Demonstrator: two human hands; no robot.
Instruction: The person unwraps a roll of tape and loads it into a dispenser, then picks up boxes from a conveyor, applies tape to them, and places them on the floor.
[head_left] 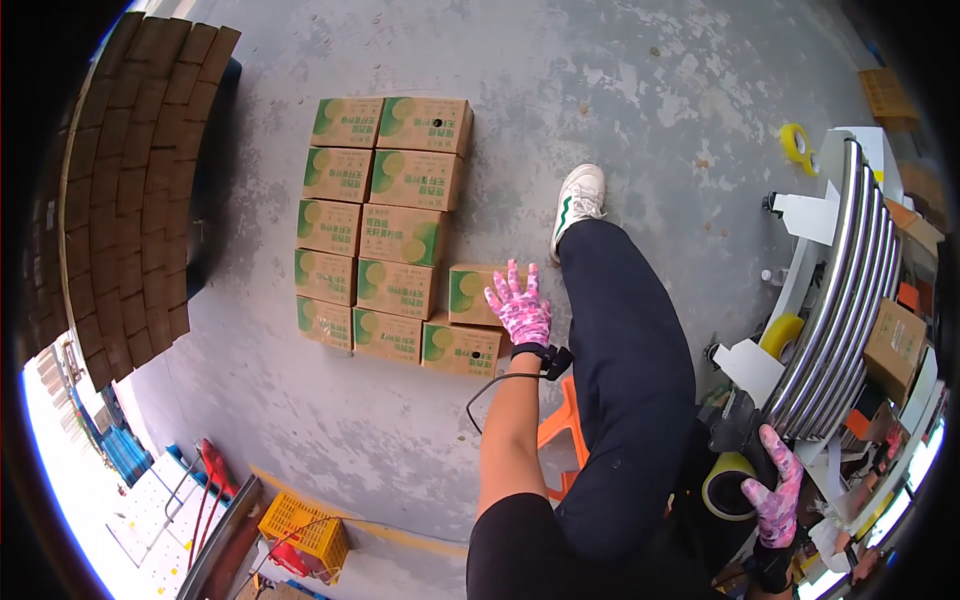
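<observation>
My left hand (522, 308), in a pink camouflage glove, is stretched out with fingers spread over the right side of a brown carton (468, 292) with green printing. Whether the palm presses on it, I cannot tell. Left of it, several like cartons (402, 235) lie in rows on the floor, and one more carton (455, 348) sits just below it. Low on the right, my right hand (780, 490), gloved the same way, grips a dark tape dispenser (738, 425) with a roll of yellowish tape (728, 490) in it. The dispenser's handle is partly hidden.
My leg and white shoe (580, 205) stand right of the cartons, beside an orange stool (565, 430). A roller conveyor (840, 300) curves along the right, with tape rolls (797, 145) near it. Flattened cardboard (140, 180) is stacked at left; a yellow crate (305, 530) lies below.
</observation>
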